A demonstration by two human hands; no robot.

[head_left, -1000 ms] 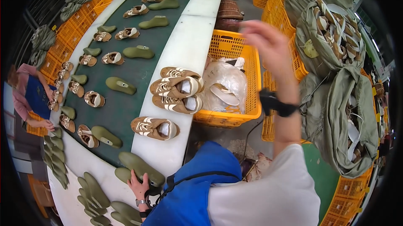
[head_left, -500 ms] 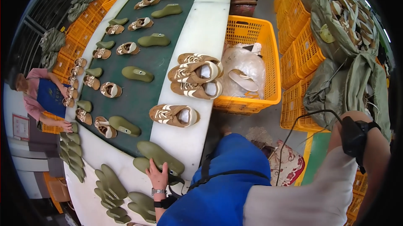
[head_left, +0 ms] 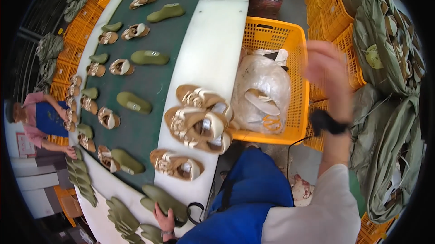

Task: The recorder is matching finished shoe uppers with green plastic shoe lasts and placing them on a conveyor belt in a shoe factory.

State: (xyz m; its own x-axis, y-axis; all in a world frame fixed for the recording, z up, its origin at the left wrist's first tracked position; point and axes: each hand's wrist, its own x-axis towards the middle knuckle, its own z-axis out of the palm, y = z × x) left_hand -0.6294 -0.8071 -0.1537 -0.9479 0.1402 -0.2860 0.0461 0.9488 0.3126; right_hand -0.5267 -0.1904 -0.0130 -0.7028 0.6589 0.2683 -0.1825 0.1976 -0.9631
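My left hand (head_left: 164, 220) rests against a pair of green shoe lasts (head_left: 165, 200) at the near end of the white table edge, thumb and fingers apart. Raised over the right side of the yellow-orange crate, my right hand (head_left: 325, 65) is smeared by motion, so its fingers cannot be made out; a black band circles that wrist. Several brown and cream lace-up shoes (head_left: 199, 128) are heaped on the white ledge. A single similar shoe (head_left: 177, 164) lies nearer me. More green lasts (head_left: 121, 217) lie in groups beside my left hand.
The crate (head_left: 302, 94) holds clear plastic and a pale shoe piece (head_left: 263, 102). A green belt (head_left: 149, 80) carries shoes and lasts in rows. A co-worker in a blue apron (head_left: 50, 119) stands across it. Stacked crates (head_left: 337, 12) and grey-green cloth-covered bundles (head_left: 385, 153) are at right.
My right arm has come up from the lower right and swung forward toward the crate. My left hand stays at the lasts. The whole view has shifted, and the heaped shoes appear closer.
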